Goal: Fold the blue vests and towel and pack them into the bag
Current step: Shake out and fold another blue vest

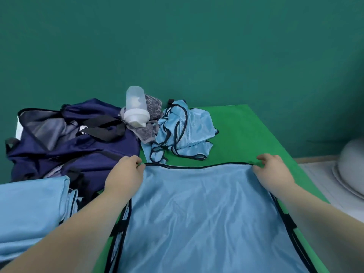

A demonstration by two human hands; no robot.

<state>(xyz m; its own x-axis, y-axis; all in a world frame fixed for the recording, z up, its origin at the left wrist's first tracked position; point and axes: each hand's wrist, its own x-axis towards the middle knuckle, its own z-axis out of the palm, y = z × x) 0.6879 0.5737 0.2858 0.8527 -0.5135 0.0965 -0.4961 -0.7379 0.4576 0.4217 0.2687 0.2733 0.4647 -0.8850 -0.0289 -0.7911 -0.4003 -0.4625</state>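
Nearest me on the left, a folded blue stack (pixel 29 211) looked finished. One vest (pixel 197 213) lay spread flat on the green table (pixel 246 134), not yet folded. The left hand (pixel 126 172) and right hand (pixel 273 170) each pinched a far corner of it. Beyond them lay a crumpled vest (pixel 183 131), a striped towel (pixel 151 107) under a bottle (pixel 136 105), and the navy bag (pixel 74 138) at far left, all untouched, I judged.

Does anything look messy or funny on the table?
The plastic bottle lies tipped, cap end down, on the crumpled striped towel beside the bag, and one blue vest sits in a tangled heap behind the flat vest.
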